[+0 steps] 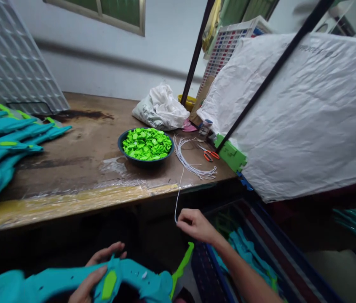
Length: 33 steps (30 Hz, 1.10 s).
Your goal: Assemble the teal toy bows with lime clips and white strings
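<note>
Low in the view, my left hand [94, 269] is wrapped round a long teal plastic toy piece [60, 277], possibly a toy gun or bow. It has a bright green inlay near my thumb, and a thin green arm [182, 263] sticks up beyond its right end. My right hand [198, 227] is closed in a pinch on the end of a white cord [179, 193], in front of the table's edge. The cord runs up to a loose bundle of white cords [186, 158] on the table. Part of the toy piece lies outside the picture.
On the brown table [86, 147] are a dark bowl [122, 147] of small green pieces, orange-handled scissors [208, 155], a small jar [204, 129] and a white sack [161, 107]. Teal toy pieces [4, 143] are piled left. A blue-edged crate [279, 244] holds more below right.
</note>
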Each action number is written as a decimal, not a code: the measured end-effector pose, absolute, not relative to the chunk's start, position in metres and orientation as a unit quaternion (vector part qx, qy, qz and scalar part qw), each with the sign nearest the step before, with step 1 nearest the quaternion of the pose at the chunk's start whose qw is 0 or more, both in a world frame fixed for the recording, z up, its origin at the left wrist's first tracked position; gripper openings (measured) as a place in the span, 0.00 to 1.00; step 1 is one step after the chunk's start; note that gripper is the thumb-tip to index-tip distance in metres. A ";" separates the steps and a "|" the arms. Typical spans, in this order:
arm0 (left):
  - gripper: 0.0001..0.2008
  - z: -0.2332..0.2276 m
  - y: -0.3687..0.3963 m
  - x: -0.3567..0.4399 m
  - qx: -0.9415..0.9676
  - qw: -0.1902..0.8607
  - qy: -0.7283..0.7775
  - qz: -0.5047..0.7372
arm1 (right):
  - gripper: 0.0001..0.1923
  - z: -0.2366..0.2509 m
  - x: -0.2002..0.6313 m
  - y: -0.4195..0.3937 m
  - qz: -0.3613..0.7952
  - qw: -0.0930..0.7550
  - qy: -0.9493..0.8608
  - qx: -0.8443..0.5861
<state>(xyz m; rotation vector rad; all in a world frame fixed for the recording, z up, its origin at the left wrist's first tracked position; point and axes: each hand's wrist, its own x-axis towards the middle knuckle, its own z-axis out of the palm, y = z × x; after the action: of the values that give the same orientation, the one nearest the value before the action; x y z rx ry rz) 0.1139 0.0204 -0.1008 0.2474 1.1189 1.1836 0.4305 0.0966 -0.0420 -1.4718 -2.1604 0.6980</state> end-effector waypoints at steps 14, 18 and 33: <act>0.21 -0.096 0.025 0.150 0.145 0.765 0.343 0.525 | 0.08 -0.050 0.329 0.040 0.450 0.276 -0.787 -0.319; 0.14 -0.100 0.018 0.148 0.135 0.755 0.350 0.537 | 0.07 -0.043 0.321 0.040 0.401 0.292 -0.808 -0.318; 0.10 -0.103 0.007 0.128 0.164 0.759 0.291 0.559 | 0.14 -0.064 0.314 0.035 0.446 0.321 -0.705 -0.448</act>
<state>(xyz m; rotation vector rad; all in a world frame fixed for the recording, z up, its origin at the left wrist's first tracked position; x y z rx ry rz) 0.1278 0.0067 -0.1030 0.3568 0.6337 1.2166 0.3143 0.0348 -0.0639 -1.1777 -1.8516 1.1727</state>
